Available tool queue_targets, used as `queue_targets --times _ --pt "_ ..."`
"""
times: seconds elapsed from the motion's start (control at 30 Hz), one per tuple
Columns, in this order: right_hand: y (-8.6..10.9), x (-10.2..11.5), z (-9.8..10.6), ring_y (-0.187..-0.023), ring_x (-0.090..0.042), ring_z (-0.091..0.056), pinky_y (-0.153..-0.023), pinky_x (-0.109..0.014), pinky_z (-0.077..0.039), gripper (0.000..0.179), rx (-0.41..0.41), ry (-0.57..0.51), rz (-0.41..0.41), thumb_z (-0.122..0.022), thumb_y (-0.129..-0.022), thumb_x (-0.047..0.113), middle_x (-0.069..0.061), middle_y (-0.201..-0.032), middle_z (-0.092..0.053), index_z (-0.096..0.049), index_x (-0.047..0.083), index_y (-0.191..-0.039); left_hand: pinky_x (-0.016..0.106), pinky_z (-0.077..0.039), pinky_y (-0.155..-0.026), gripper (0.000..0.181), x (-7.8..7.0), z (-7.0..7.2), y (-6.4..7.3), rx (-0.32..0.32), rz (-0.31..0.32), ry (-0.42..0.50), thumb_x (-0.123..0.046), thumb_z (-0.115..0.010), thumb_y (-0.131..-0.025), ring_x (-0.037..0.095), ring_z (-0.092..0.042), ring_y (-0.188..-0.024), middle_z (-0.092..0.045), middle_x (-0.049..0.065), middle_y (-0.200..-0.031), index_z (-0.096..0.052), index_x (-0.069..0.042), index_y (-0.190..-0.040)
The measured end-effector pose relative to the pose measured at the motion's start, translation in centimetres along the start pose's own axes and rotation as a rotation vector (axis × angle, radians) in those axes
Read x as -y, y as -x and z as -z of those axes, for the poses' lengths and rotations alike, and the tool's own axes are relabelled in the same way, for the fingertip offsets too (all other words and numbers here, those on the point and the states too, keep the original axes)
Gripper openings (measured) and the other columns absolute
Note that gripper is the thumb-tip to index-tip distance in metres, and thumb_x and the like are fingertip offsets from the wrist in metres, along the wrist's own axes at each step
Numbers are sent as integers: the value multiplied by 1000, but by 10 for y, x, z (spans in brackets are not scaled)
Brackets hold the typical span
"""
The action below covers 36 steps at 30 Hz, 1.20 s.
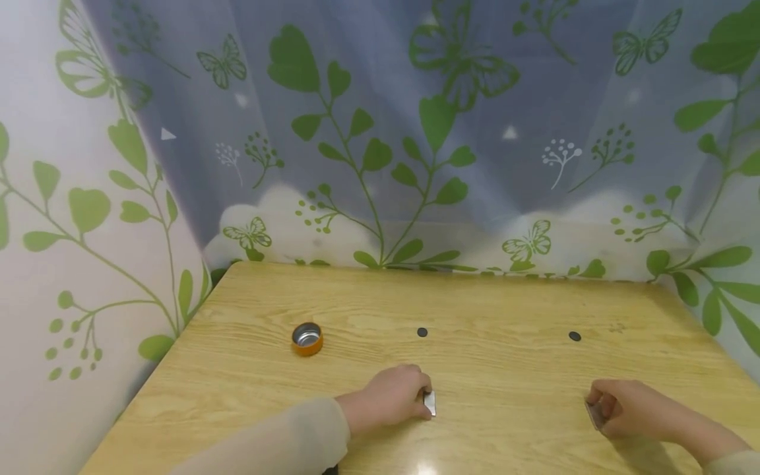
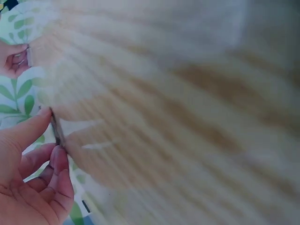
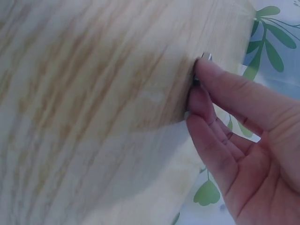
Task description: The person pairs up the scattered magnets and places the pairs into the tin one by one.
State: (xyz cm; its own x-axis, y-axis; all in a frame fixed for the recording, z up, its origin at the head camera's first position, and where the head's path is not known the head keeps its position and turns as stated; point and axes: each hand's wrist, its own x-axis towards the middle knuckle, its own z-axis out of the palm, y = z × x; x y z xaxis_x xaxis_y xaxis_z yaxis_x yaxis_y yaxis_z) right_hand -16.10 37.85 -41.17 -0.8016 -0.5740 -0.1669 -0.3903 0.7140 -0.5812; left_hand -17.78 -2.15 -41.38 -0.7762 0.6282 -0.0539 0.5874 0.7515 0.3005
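Observation:
Near the table's middle, my left hand (image 1: 394,396) pinches a small flat silvery rectangular piece (image 1: 430,403) by its edges. In the left wrist view that piece (image 2: 56,126) looks thin, held between thumb and fingertips. Farther right, my right hand (image 1: 641,409) pinches a similar small flat piece (image 1: 594,417), its face partly covered by the fingers. Only a narrow edge of it shows in the right wrist view. Both pieces are at or just above the tabletop; exact contact is hard to tell. Beyond the left hand lies a dark disc (image 1: 422,332), and beyond the right hand another dark disc (image 1: 574,336).
An orange round cup (image 1: 307,339) with a shiny metal inside stands left of the discs. The wood-grain table (image 1: 505,303) ends at a curtain (image 1: 380,132) printed with green leaves and butterflies, which hangs behind and at both sides.

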Motion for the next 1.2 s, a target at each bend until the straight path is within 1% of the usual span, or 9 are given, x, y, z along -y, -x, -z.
queue_targets --times 0.1,0.17,0.3,0.47,0.6,0.7,0.8,0.97,1.2 --pt "-3 0 0 -67 -1 -51 -55 -25 -46 25 2 -20 32 -74 -73 5 9 -77 -57 -57 4 -91 17 -42 -62 31 -2 1 -1 -9 10 31 -32 -79 -73 2 -47 -68 -60 -8 -80 -71 -11 -95" --pt "-4 0 0 -68 -1 -52 -56 -25 -46 25 1 -29 46 -75 -73 6 10 -77 -58 -58 5 -91 17 -42 -62 30 -3 2 -2 -12 16 36 -32 -79 -73 2 -47 -67 -60 -8 -79 -71 -11 -93" --pt "-7 0 -3 -69 -1 -53 -56 -24 -47 27 -29 -16 83 -77 -71 8 11 -78 -58 -59 5 -91 17 -41 -61 30 -5 2 -3 -18 32 44 -32 -80 -72 2 -46 -66 -59 -8 -78 -71 -11 -91" --pt "-9 2 -7 -72 -1 -53 -60 -24 -49 30 -18 -52 60 -78 -74 15 8 -82 -60 -59 3 -94 17 -41 -61 29 -8 2 -5 -18 37 41 -32 -80 -72 2 -46 -66 -60 -9 -78 -72 -12 -91" --pt "-12 6 -9 -72 -1 -53 -61 -24 -49 29 -6 -71 46 -77 -75 16 9 -83 -61 -60 5 -95 17 -42 -62 28 -13 1 -8 2 42 28 -34 -80 -72 2 -46 -66 -59 -10 -77 -72 -14 -91" --pt "-15 9 -10 -72 -2 -53 -61 -25 -49 28 -4 -68 40 -77 -74 16 9 -83 -60 -60 6 -94 18 -41 -61 27 -16 -2 -10 8 44 34 -34 -79 -72 2 -45 -65 -58 -10 -75 -72 -14 -90" --pt "-17 12 -10 -71 -2 -53 -60 -25 -48 28 -4 -61 35 -77 -74 15 9 -81 -60 -60 6 -93 17 -41 -59 26 -18 -4 -11 -3 39 34 -33 -80 -72 2 -44 -63 -57 -10 -73 -72 -14 -88" --pt "-20 15 -11 -69 -2 -53 -60 -25 -48 28 -3 -56 31 -78 -74 14 8 -80 -59 -59 4 -93 18 -40 -56 25 -22 -4 -12 -4 39 43 -32 -80 -71 3 -44 -62 -56 -10 -71 -71 -14 -85" --pt "-22 19 -13 -70 -2 -51 -59 -24 -48 29 -23 -39 31 -79 -73 14 7 -81 -59 -60 4 -93 18 -42 -58 28 -27 -6 -14 -6 61 26 -34 -80 -70 2 -48 -63 -61 -9 -76 -72 -14 -88"
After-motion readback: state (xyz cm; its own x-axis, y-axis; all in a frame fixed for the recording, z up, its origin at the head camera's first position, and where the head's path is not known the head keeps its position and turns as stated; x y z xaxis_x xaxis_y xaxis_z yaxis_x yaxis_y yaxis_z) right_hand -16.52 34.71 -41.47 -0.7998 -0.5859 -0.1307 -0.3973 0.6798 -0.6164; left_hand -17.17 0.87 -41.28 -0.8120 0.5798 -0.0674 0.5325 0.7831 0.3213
